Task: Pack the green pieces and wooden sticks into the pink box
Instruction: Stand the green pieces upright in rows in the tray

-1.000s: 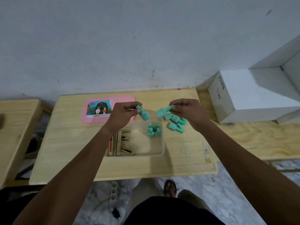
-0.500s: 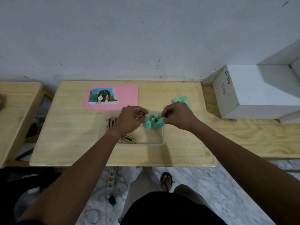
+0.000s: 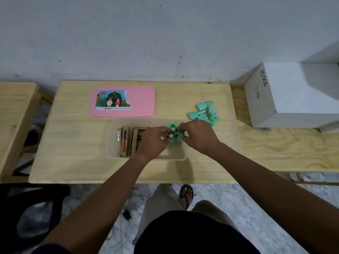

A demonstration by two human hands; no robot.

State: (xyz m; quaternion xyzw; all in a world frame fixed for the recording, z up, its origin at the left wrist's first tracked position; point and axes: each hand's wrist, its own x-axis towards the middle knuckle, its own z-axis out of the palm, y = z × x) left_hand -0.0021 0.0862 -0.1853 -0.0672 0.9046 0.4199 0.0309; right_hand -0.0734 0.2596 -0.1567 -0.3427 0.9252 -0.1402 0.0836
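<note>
The box (image 3: 165, 159), a shallow translucent tray, sits mid-table with wooden sticks (image 3: 126, 142) lying in its left half. Several green pieces (image 3: 173, 129) stand upright in its far right corner. My left hand (image 3: 153, 143) pinches one of these standing pieces from the left. From the right, my right hand (image 3: 199, 135) pinches another, its fingertips down among the group. A loose heap of green pieces (image 3: 202, 111) lies on the table just beyond my right hand. The pink lid (image 3: 142, 101) with a picture label lies flat behind the box.
A white cardboard box (image 3: 293, 99) stands on the plywood bench (image 3: 284, 149) to the right. The wall runs right behind the wooden table (image 3: 77, 143). Another wooden table (image 3: 14, 110) is at the left. My legs and a sandalled foot are below the front edge.
Both hands carried a green piece each from above the table down into the box's right corner and now hold them among the standing pieces. The camera tilted down.
</note>
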